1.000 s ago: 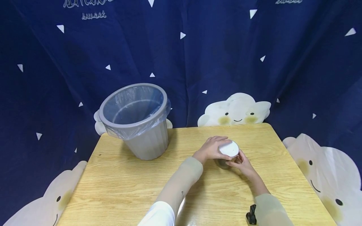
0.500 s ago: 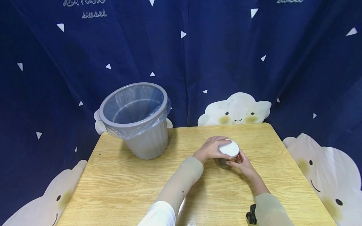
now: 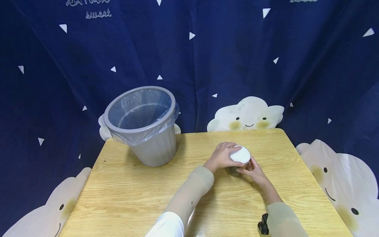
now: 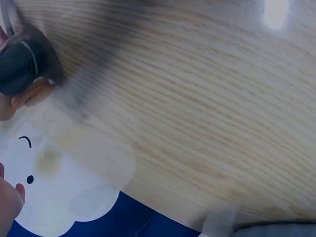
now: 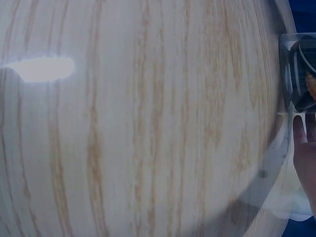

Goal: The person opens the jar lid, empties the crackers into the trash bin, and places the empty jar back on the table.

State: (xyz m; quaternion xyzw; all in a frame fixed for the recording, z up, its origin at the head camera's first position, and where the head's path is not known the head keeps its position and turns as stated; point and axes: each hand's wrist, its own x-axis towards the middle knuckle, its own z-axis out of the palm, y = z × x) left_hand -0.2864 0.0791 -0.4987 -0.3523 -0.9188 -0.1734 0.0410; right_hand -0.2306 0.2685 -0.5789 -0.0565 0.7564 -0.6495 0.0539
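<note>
A clear jar (image 3: 233, 171) with a round white lid (image 3: 241, 155) stands on the right half of the wooden table. My left hand (image 3: 222, 156) grips the lid from the left, thumb on the near side and fingers on the far side. Lower down, my right hand (image 3: 255, 172) holds the jar's right side between thumb and fingers. In the left wrist view, something dark with a pale line and an orange-brown piece (image 4: 33, 94) show through the jar wall. The right wrist view catches the jar (image 5: 285, 74) at its right edge.
A grey trash bin (image 3: 155, 148) lined with a clear bag stands at the table's back left. Behind the wooden table (image 3: 127, 197) hangs a dark blue curtain (image 3: 189, 59) with clouds and triangles. A small black object (image 3: 263, 225) is beside the right sleeve.
Both hands stay on the jar and lid. The left wrist has shifted very slightly to the right; nothing else has visibly moved.
</note>
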